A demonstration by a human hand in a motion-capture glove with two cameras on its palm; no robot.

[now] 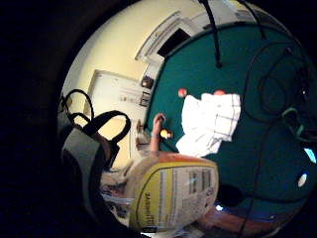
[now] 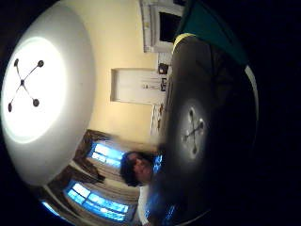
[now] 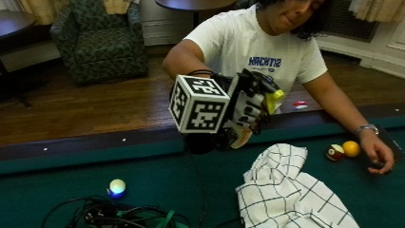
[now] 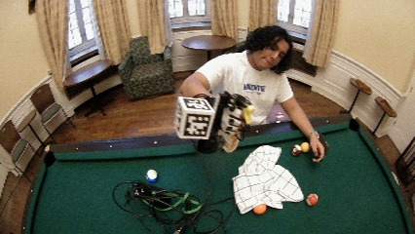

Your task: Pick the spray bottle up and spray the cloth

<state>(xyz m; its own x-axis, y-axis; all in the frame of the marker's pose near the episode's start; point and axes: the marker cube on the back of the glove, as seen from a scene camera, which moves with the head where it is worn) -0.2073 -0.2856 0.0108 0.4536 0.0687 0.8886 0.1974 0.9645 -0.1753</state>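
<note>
Seemingly filling the grip [image 3: 250, 111]: spray bottle [image 1: 171, 194]

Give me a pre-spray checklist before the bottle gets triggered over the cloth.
1. Bottle in hand: ok. The gloved right hand holds the yellow-labelled plastic spray bottle lifted above the green felt table.
2. Cloth in place: ok. The white checked cloth lies crumpled on the felt below the hand.
3. Nozzle aimed at cloth: cannot tell.
4. Bare hand clear: ok, resting beside the billiard balls, apart from the cloth.
5. Finger on trigger: cannot tell.
</note>
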